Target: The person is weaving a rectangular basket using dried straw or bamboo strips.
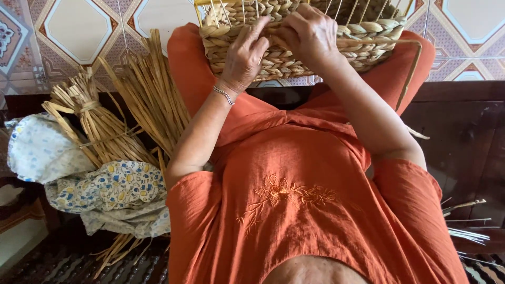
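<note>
Basket (315, 50) rests under both hands (279, 44), on lap.

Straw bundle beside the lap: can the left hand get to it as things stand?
Probably yes. The left hand rests on the woven basket on the lap, and the straw bundle lies just to that side with nothing between. It would have to let go of the weave first.

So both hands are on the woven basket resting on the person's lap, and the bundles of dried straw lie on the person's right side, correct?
Not quite. The head view shows both the left hand and the right hand on the woven basket on the lap, but the bundles of dried straw lie on the person's left side, next to a patterned cloth.
</note>
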